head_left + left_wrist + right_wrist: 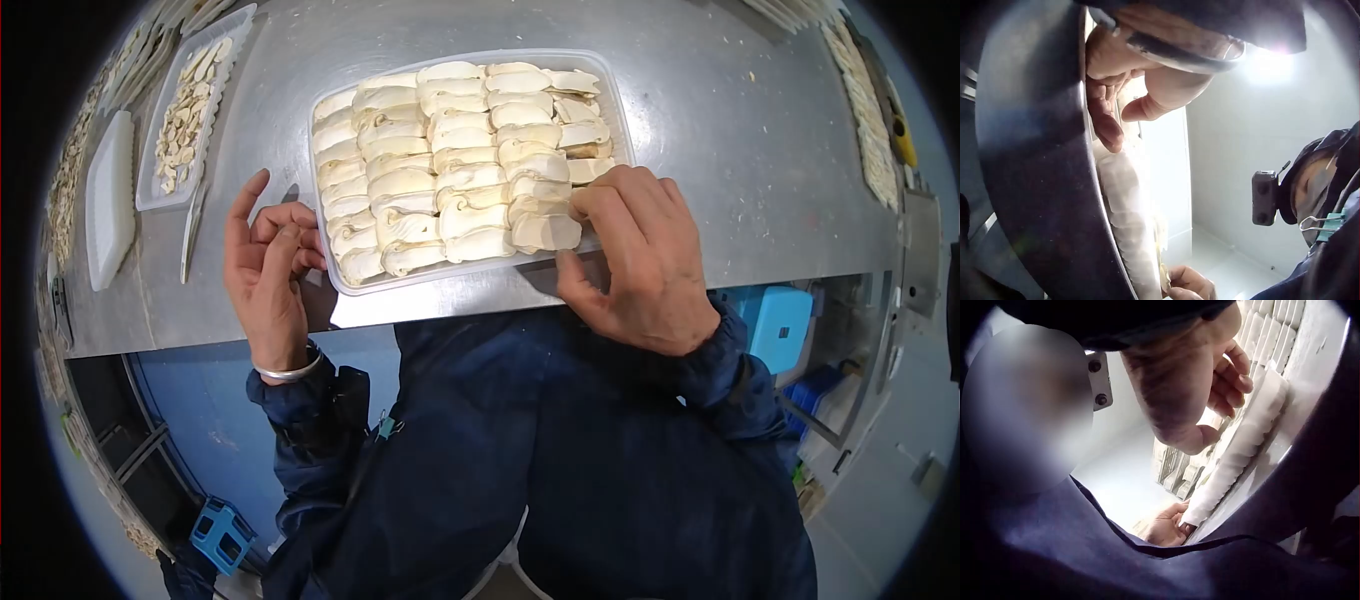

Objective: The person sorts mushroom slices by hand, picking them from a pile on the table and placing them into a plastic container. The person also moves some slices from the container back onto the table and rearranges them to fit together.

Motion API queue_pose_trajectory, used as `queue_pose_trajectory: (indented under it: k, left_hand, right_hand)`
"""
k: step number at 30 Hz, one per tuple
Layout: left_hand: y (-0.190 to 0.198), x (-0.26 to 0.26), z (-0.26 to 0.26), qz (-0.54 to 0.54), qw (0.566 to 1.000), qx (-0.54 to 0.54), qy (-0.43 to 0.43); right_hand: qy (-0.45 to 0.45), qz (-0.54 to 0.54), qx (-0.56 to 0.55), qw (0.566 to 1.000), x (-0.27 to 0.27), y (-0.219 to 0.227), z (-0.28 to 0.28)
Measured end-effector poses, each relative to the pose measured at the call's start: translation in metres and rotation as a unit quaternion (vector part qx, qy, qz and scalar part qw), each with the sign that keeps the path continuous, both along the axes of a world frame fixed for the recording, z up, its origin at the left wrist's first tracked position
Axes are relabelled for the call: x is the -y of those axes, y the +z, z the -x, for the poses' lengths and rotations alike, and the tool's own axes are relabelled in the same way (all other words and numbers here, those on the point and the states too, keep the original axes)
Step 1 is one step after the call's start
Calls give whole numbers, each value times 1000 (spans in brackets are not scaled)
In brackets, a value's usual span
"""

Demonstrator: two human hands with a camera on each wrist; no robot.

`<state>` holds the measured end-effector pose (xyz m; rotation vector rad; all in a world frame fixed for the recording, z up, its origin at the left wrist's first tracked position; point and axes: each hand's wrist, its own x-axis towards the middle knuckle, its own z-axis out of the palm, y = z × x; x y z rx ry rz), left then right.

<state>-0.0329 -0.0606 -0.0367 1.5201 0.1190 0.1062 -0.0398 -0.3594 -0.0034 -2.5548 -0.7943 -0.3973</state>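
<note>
A clear plastic tray [335,283] on the metal table holds overlapping rows of pale mushroom slices [470,175]. At its front right corner is my right hand [645,260], thumb and index finger pinching the end of a mushroom slice [546,232]. The left wrist view shows that slice [1165,276] raised at the fingertips. My left hand [268,275], with a metal bangle at the wrist, lies beside the tray's left edge. Its fingers are loosely bent and its fingertips are right at the tray wall; they hold nothing. In the right wrist view the right fingers [1229,387] hang over the tray's edge.
Left of the tray stand a long tray [150,190] of small mushroom pieces, a white lid-like tray [110,200] and a thin pale tool [190,235]. More rows of slices [865,120] lie at the far right. The table's front edge [450,308] runs close before the tray.
</note>
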Motion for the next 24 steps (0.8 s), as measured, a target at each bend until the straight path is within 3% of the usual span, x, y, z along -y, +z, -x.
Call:
queue_pose_trajectory:
  k: [8,11,14,17,24]
  left_hand:
    - [1,0,0,-4,1000,-5,1]
    - [4,1,-1,-3,1000,-15,3]
    - [5,0,0,8,1000,-18,-1]
    - [4,-3,0,19,1000,-23,-7]
    - [11,-8,6,0,1000,-11,28]
  right_hand:
    - [-36,-35,10,999,17,14,-4]
    - [-138,-47,-49,988,47,17,-13]
    - [-137,-81,-149,976,57,9,-16]
    - [-87,-95,-177,976,48,12,-14]
    - [-47,-50,-171,983,40,12,-26]
